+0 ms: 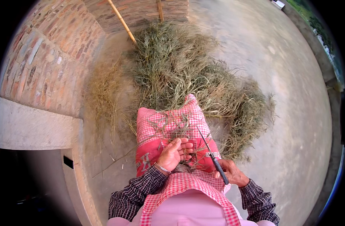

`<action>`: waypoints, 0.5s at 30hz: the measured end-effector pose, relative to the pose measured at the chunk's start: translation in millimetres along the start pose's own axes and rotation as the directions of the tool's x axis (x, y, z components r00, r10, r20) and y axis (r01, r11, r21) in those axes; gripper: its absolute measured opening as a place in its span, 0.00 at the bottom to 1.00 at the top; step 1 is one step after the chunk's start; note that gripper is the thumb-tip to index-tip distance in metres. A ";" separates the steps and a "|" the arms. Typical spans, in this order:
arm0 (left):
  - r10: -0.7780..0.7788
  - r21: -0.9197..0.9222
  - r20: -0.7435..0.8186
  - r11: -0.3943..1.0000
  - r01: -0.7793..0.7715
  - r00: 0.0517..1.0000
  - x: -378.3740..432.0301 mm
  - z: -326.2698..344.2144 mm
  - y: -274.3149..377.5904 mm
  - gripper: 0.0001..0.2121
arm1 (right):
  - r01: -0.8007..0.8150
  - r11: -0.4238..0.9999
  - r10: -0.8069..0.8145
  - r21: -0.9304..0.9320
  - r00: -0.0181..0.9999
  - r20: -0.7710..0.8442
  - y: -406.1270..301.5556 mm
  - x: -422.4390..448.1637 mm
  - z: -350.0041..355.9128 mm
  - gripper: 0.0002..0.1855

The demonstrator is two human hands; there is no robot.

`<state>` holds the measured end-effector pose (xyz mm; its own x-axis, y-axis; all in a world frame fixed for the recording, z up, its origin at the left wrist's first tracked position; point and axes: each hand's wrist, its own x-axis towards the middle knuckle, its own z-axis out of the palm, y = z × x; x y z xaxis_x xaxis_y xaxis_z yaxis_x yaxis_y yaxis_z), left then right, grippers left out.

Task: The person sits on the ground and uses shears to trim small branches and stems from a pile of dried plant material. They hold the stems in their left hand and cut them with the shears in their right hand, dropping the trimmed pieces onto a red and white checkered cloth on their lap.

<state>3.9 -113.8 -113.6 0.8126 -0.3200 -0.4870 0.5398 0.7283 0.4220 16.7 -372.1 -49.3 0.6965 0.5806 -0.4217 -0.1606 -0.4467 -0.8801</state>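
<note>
My right hand (pixel 231 171) grips the dark handle of a long, narrow-bladed knife (pixel 207 145). Its tip points away from me, above the right side of my lap. Palm up and fingers loosely curled, my left hand (pixel 176 154) is over the middle of my lap and looks empty. A metal bangle (pixel 162 168) circles that wrist. Beneath both hands, a red-and-white checked apron (pixel 152 124) with a red lower band covers my lap. Loose dry grass stems (pixel 183 128) lie scattered across it, some close to my left fingers.
A large heap of dried grass (pixel 172 65) spreads before me and curves round to my right. Yellower straw (pixel 106 90) lies to the left on the concrete floor (pixel 291 121). A bamboo pole (pixel 122 21) leans near the brick wall (pixel 56 53). A dark phone-like object (pixel 68 162) is at lower left.
</note>
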 end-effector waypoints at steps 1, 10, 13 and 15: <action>-0.009 0.014 0.011 1.000 0.009 1.000 0.4 1.3 0.1 0.19 | -0.023 0.999 0.023 0.025 1.000 0.005 0.9 -4.4 -2.7 0.28; 0.023 -0.004 0.045 1.000 -0.022 0.999 18.0 7.2 11.3 0.23 | -0.069 0.989 0.103 -0.131 0.956 0.274 -18.1 -38.5 -17.8 0.28; 0.034 -0.033 0.023 0.999 -0.033 0.999 32.6 6.3 14.0 0.23 | 0.048 0.983 -0.006 -0.175 0.973 0.231 -9.7 -39.8 -14.4 0.29; 0.050 -0.063 0.013 0.997 -0.049 0.999 44.8 -1.9 15.7 0.22 | 0.013 0.974 0.047 -0.224 0.965 0.259 -11.8 -40.0 -18.1 0.30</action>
<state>48.3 -115.5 -130.2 0.8417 -0.2910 -0.4548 0.4839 0.7802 0.3964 3.4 -402.3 -18.1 0.4834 0.7152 -0.5048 0.0092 -0.5808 -0.8140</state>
